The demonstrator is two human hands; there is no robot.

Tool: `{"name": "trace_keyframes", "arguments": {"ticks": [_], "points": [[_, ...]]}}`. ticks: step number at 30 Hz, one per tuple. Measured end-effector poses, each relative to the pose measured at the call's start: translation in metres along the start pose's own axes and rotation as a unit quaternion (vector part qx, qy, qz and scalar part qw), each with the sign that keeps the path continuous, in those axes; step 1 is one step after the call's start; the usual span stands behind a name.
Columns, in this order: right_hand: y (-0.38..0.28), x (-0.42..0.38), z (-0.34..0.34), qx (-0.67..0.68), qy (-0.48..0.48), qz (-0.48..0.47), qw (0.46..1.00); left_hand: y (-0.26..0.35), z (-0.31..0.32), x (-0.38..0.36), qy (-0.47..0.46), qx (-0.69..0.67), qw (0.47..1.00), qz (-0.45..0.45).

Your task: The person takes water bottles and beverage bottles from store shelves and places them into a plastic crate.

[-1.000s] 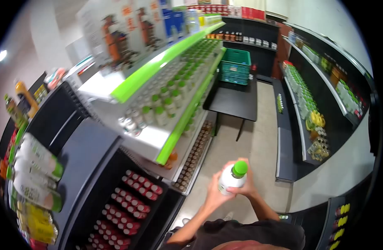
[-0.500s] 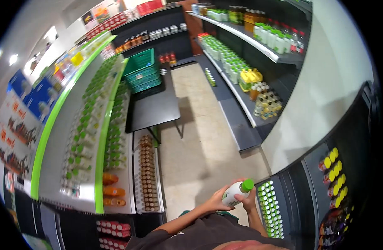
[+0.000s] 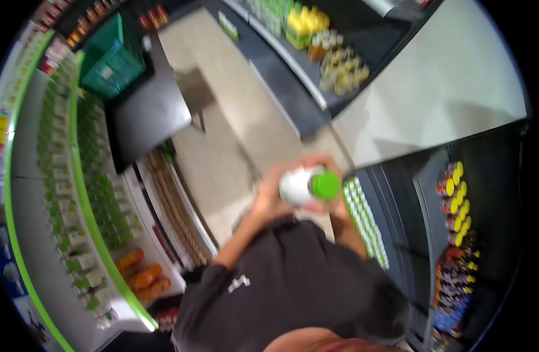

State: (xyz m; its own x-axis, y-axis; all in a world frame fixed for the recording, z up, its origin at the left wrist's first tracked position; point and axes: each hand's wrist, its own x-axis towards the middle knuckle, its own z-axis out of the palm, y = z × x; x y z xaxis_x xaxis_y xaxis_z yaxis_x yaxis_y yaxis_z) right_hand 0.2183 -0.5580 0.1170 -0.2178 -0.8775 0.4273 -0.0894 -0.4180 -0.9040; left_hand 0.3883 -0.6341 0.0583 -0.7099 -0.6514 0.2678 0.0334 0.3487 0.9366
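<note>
A white bottle with a green cap is held between my two hands in front of my chest, its cap tilted toward the right. My left hand wraps the bottle's left end. On the cap side, my right hand closes round it, fingers along the far side and near the cap. Motion blur smears the fingers and the label. Just right of my right hand, rows of small white bottles with green caps stand on a low shelf.
On the left are shelves of green-capped bottles and orange bottles. A green basket sits on a dark table. Jars with yellow lids fill the right shelf. A white wall and pale floor lie ahead.
The view has tipped down and turned, so the shelves shift up and left and more of my shirt shows. Both hands stay on the bottle, which appears higher in view and tipped more sideways.
</note>
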Motion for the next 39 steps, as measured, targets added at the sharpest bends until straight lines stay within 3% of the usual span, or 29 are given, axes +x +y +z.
{"name": "trace_keyframes", "arguments": {"ticks": [1,2,3,5,12,22,24,25,27,29,31,39], "points": [[-0.009,0.029,0.004,0.008,-0.043,-0.006,0.999,0.007,-0.018,0.018,0.018,0.014,1.0,0.019],[-0.014,0.062,0.014,0.047,-0.063,-0.054,0.995,0.019,-0.034,0.038,0.053,-0.011,0.998,0.044],[-0.016,0.093,0.025,0.084,-0.087,-0.121,0.985,0.036,-0.063,0.061,0.056,0.047,0.991,0.111],[-0.005,0.131,0.047,0.153,-0.066,-0.191,0.967,0.044,-0.093,0.094,0.105,0.117,0.97,0.185],[0.036,0.233,0.065,0.141,-0.076,-0.262,0.952,0.039,-0.167,0.177,0.091,0.15,0.974,0.145],[0.129,0.366,0.033,0.187,-0.072,-0.256,0.946,-0.046,-0.21,0.307,0.082,0.209,0.965,0.132],[0.149,0.397,0.022,0.177,-0.066,-0.189,0.964,-0.067,-0.218,0.334,0.091,0.229,0.961,0.127],[0.159,0.412,0.013,0.193,-0.081,-0.2,0.957,-0.084,-0.215,0.345,0.094,0.184,0.974,0.096],[0.186,0.442,-0.004,0.133,-0.091,-0.071,0.984,-0.126,-0.214,0.368,0.124,0.114,0.982,0.088],[0.208,0.476,-0.008,0.151,-0.106,-0.04,0.982,-0.128,-0.224,0.398,0.137,0.113,0.982,0.071],[0.232,0.509,-0.013,0.171,-0.142,-0.058,0.973,-0.132,-0.232,0.423,0.138,0.116,0.983,0.016],[0.284,0.608,0.014,0.217,-0.165,-0.017,0.962,-0.162,-0.299,0.489,0.179,0.117,0.977,-0.015]]}}
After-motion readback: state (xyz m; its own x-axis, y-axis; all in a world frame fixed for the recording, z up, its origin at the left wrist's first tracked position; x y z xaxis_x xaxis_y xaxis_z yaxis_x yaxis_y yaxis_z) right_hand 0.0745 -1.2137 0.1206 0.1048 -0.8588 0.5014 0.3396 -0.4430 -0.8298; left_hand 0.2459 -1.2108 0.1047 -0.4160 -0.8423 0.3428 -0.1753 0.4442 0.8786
